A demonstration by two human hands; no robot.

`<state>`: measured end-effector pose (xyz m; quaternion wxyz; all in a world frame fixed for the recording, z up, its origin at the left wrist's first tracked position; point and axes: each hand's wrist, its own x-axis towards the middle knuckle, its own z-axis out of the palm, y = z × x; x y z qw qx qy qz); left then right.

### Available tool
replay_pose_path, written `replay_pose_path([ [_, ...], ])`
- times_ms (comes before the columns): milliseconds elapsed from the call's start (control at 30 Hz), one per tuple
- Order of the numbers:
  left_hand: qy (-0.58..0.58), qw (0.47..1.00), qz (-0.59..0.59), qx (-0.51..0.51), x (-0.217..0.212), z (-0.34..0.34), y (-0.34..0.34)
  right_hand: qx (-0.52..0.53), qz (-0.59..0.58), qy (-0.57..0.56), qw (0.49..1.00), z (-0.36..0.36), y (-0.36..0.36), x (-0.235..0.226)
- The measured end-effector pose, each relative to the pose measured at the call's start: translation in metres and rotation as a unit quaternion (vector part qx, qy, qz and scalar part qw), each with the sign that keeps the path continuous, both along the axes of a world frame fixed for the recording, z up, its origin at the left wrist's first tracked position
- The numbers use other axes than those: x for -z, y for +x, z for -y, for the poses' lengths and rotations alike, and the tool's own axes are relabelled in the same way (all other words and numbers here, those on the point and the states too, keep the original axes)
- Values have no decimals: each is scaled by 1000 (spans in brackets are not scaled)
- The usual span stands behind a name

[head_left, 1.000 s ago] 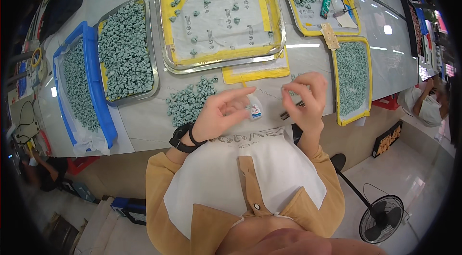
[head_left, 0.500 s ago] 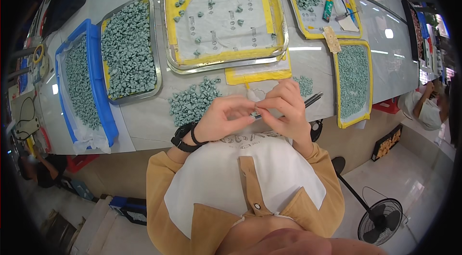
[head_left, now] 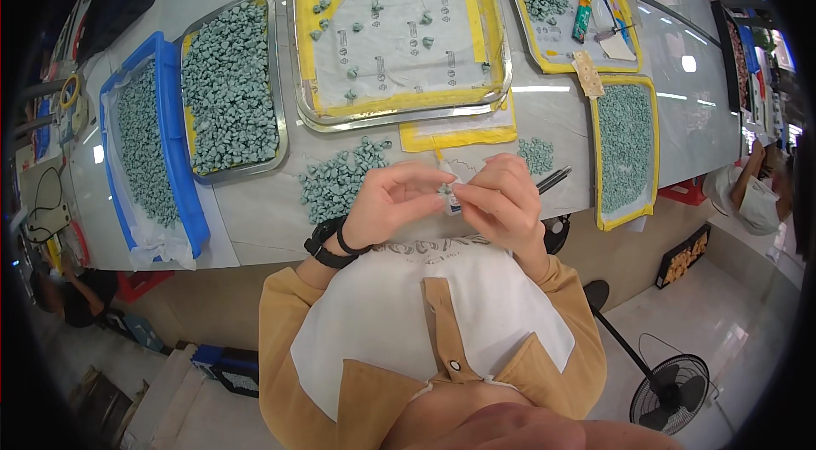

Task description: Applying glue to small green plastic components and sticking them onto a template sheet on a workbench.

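Observation:
My left hand [head_left: 393, 205], with black bands at its wrist, pinches a small grey-green piece [head_left: 444, 189] between thumb and fingertips. Against it, the bunched fingertips of my right hand [head_left: 507, 199] are closed; whatever they hold is too small to make out. Beneath the hands lies a small white bottle [head_left: 455, 206] with a yellow tip, partly hidden. To the left of them is a loose pile of grey-green pieces [head_left: 340, 182]. A smaller heap of tiny green pieces [head_left: 535, 155] and a dark slim tool [head_left: 554, 179] lie beyond my right hand.
A large metal-rimmed tray [head_left: 408, 118] with yellow tape holds scattered pieces. At left stand a full metal tray [head_left: 280, 140] and a blue bin [head_left: 167, 110]. On the right are a tray of tiny pieces [head_left: 625, 148] and a tray with tools [head_left: 557, 66].
The hands have drawn slightly apart, and the small piece now shows between the fingertips. More of the white bottle is visible beneath them.

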<state>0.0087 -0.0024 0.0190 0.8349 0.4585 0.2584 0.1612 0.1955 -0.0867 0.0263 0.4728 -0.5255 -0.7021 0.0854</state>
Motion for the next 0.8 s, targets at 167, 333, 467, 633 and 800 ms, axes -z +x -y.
replay_pose_path([
  [167, -50, 998, -23, -22, -1, 1, 1, -13, -1, -3, 1000, 0, -2, -1],
  [333, -46, 999, -21, -10, 1, 0, -1, -22, 5, -5, 1000, -2, -2, 0],
  [467, -32, 999, -12, -12, 4, 1, -1, -22, 14, -7, 1000, -1, -3, 1],
  [633, -49, 999, -14, -17, 7, 1, -2, -25, 67, -4, 997, 0, -2, -2],
  [800, -57, 998, -5, -31, 9, 2, -1, -32, 108, -42, 993, 0, 2, -9],
])
